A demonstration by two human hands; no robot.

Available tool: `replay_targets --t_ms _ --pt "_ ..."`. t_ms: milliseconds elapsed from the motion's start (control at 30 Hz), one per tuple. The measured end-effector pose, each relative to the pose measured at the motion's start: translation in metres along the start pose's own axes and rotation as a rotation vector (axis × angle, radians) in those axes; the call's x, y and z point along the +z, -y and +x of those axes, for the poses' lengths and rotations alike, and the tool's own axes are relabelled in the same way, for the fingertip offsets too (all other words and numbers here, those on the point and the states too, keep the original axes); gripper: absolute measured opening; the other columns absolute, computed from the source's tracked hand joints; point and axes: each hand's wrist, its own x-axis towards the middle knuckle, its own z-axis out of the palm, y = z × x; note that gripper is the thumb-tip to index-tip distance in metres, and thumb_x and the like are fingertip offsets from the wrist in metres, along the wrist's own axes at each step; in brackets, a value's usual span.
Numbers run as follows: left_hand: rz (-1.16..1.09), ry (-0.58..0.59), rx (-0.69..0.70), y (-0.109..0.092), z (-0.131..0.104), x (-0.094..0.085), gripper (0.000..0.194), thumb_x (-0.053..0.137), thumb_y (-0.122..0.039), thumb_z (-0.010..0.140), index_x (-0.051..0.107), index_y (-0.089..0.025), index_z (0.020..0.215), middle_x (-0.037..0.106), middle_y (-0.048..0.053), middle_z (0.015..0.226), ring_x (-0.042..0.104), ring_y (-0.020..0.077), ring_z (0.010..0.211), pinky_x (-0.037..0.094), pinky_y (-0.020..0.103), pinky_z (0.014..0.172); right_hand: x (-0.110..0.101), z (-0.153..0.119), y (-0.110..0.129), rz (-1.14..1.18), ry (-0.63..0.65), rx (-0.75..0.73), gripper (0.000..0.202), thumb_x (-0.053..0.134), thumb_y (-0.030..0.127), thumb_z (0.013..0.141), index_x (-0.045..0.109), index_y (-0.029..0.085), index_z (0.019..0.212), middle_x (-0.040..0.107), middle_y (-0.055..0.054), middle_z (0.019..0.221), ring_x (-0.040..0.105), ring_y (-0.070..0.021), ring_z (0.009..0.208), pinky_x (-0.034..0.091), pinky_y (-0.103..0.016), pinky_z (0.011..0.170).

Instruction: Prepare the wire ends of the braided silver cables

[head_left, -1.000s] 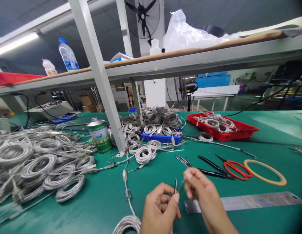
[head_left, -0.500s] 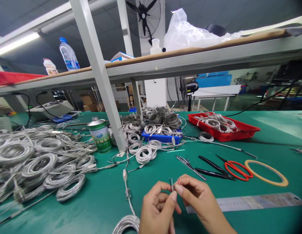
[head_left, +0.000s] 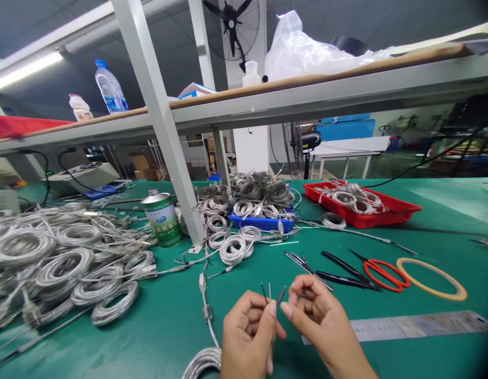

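Note:
Between the thumb and fingers of my left hand (head_left: 250, 331) is a cable end, with thin wires (head_left: 270, 292) fanning upward from the grip: a black one, a white one and a red one. My right hand (head_left: 323, 323) sits just to the right of them, thumb and forefinger apart, with nothing seen between them. A clear-jacketed cable coil (head_left: 202, 363) lies beside my left hand, partly cut off by the frame. From it a lead runs up past a ferrite bead (head_left: 207, 313) to a USB plug (head_left: 202, 284). Most of the held cable is hidden by my fingers.
Right of my hands lie tweezers (head_left: 303, 266), black nippers (head_left: 344, 271), orange-handled scissors (head_left: 386, 275), a tape roll (head_left: 431, 279) and a steel ruler (head_left: 417, 326). Coiled cables (head_left: 66, 263) heap up at left. A green can (head_left: 163, 221), blue tray (head_left: 262, 223) and red tray (head_left: 362, 218) stand behind.
My right thumb and forefinger have come off the red wire and parted. The wires now spread apart above my left hand, which has shifted slightly left.

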Motion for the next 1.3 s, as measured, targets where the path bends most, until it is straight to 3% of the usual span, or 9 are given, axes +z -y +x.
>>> replay_targets --t_ms 233,500,700,800,967,1067,1300 --pt "-0.069 0.049 -0.019 0.0 0.003 -0.002 0.031 0.06 -0.043 0.074 0.049 -0.014 0.067 0.062 0.001 0.046 0.032 -0.0014 0.021 0.016 0.007 0.026 -0.003 0.001 0.004 0.057 0.07 0.076 0.034 0.066 0.037 0.071 0.057 0.02 0.099 0.048 0.005 0.069 0.038 -0.0035 0.046 0.029 -0.018 0.042" --pt "-0.105 0.118 -0.059 0.0 0.004 -0.004 0.027 0.057 -0.039 0.076 0.05 -0.014 0.071 0.064 0.003 0.048 0.032 -0.0016 0.022 0.017 0.008 0.027 -0.004 0.0 0.007 0.056 0.054 0.049 0.024 0.067 0.036 0.069 0.065 0.021 0.089 0.051 0.005 0.063 0.041 -0.0043 0.048 0.033 -0.016 0.044" --pt "-0.074 0.112 -0.063 -0.002 0.001 -0.001 0.025 0.057 -0.037 0.076 0.047 -0.015 0.069 0.061 0.001 0.044 0.029 -0.0009 0.022 0.014 0.009 0.026 -0.001 0.001 0.007 0.026 0.001 0.035 0.021 0.067 0.037 0.069 0.06 0.018 0.072 0.05 0.005 0.061 0.039 -0.0042 0.045 0.031 -0.016 0.041" --pt "0.04 0.03 0.023 -0.001 -0.004 0.0 0.021 0.057 -0.034 0.075 0.05 -0.015 0.068 0.057 -0.002 0.043 0.028 0.0003 0.024 0.015 0.011 0.027 0.0 -0.001 0.005 -0.005 -0.043 0.004 0.018 0.065 0.034 0.072 0.054 0.02 0.076 0.048 0.006 0.062 0.039 -0.0051 0.046 0.032 -0.016 0.043" --pt "0.24 -0.061 0.264 0.006 -0.007 0.0 0.018 0.056 -0.029 0.074 0.057 -0.015 0.062 0.049 -0.003 0.043 0.044 0.007 0.036 0.031 0.016 0.038 0.0 -0.007 0.01 -0.296 -0.101 -0.235 0.006 0.061 0.027 0.075 0.059 0.022 0.075 0.051 0.003 0.064 0.045 -0.0101 0.052 0.037 -0.02 0.045" --pt "0.299 -0.067 0.31 0.011 -0.006 -0.001 0.02 0.054 -0.03 0.074 0.058 -0.015 0.062 0.047 -0.003 0.045 0.046 0.0083 0.037 0.031 0.017 0.038 0.0 -0.01 0.015 -0.388 -0.069 -0.325 0.007 0.06 0.024 0.075 0.065 0.021 0.071 0.057 -0.001 0.066 0.049 -0.0121 0.054 0.04 -0.021 0.046" --pt "0.354 -0.064 0.361 0.02 -0.004 -0.003 0.019 0.053 -0.03 0.075 0.058 -0.016 0.062 0.047 -0.003 0.046 0.045 0.0084 0.036 0.029 0.018 0.036 0.0 -0.01 0.017 -0.422 -0.092 -0.348 0.01 0.06 0.024 0.075 0.068 0.021 0.072 0.06 -0.002 0.063 0.052 -0.0126 0.053 0.041 -0.021 0.044"
